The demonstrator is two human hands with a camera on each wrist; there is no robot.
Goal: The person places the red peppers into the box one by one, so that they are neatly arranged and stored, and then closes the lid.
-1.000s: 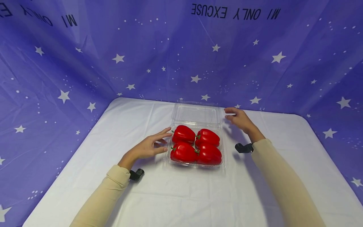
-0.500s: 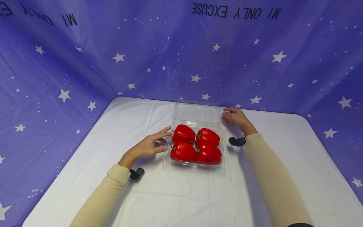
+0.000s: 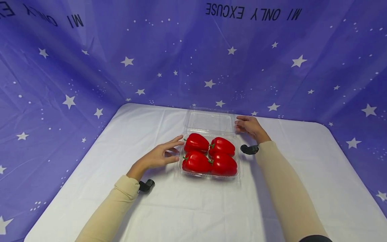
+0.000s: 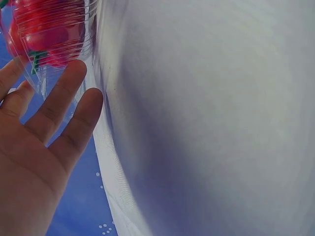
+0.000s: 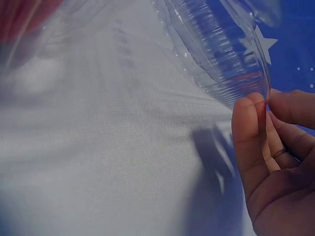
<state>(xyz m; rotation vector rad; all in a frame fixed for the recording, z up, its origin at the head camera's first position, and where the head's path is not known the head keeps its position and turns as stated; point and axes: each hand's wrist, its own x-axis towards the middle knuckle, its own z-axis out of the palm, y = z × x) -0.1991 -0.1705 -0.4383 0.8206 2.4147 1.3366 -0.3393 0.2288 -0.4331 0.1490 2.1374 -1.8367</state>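
Note:
Several red bell peppers (image 3: 223,164) with green stems sit in a clear plastic clamshell container (image 3: 199,174), its lid (image 3: 210,121) folded back behind it. My left hand (image 3: 158,154) reaches to the container's left side with fingers spread. In the left wrist view the fingers of my left hand (image 4: 44,142) lie against or very near the ribbed wall; contact is hard to tell. At the lid's right edge, my right hand (image 3: 251,127) pinches the rim. The right wrist view shows that lid edge (image 5: 221,59) between thumb and fingers of my right hand (image 5: 280,157).
White cloth covers the table (image 3: 193,215). A purple curtain (image 3: 187,67) with white stars hangs close behind the lid and along both sides. Black wrist cameras (image 3: 147,186) jut out under both forearms.
My right hand has moved left to the lid's right edge, and its fingers have closed on the rim. The left hand, container and peppers have stayed in place.

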